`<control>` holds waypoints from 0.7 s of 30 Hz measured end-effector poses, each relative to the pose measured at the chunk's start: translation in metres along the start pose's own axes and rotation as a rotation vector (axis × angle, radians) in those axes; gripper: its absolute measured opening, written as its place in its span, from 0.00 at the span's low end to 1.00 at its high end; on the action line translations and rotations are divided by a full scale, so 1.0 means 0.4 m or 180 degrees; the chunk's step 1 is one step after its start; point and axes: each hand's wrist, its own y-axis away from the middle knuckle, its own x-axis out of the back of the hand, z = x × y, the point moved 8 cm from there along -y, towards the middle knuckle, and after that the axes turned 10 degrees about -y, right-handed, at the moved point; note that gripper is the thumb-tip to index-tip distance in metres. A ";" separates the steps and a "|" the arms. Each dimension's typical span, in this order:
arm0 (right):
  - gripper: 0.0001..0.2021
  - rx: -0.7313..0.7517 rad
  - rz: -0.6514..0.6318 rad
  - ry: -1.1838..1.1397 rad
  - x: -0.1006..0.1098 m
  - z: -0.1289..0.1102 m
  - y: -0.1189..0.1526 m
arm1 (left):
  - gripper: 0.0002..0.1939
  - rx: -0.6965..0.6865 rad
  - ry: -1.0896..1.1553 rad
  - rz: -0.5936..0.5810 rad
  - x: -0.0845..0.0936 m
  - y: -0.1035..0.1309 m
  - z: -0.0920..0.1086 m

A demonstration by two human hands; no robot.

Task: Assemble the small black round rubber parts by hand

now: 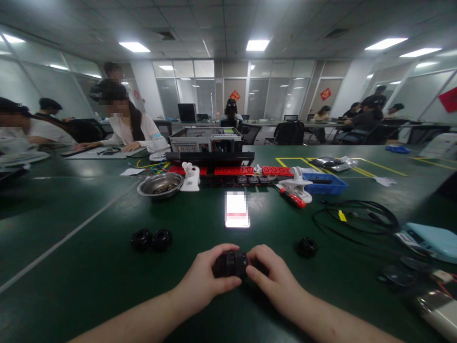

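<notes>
Between my hands, just above the green table, is a black ribbed plastic fitting (231,264), roughly cylindrical. My left hand (210,274) is closed around its left side, thumb in front and fingers behind. At the right end of the fitting, my right hand (269,271) pinches with thumb and curled fingers. Two black ring-shaped parts (152,239) lie side by side to the left, each with a round hole. A third black ring part (307,247) rests alone on the right. Beyond my hands, a phone (237,209) with a bright, blurred screen lies flat.
A metal bowl (160,186) of small parts stands back left. Farther back are an open computer case (205,143), red strips (233,171) and a blue tray (328,185). A red-handled screwdriver (293,197) and coiled black cable (357,216) lie right. Several people sit around the room.
</notes>
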 end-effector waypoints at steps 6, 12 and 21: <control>0.13 0.0331 -0.0047 -0.0008 0.000 -0.040 0.014 | 0.21 -0.0130 0.0435 -0.0020 0.001 -0.002 0.001; 0.13 0.0059 0.0045 -0.0105 0.004 -0.012 0.005 | 0.23 0.0010 0.0146 0.0110 0.002 0.001 -0.003; 0.13 -0.0203 0.0037 0.0028 0.001 0.014 -0.001 | 0.25 -0.0128 -0.0263 0.0129 -0.002 0.003 0.001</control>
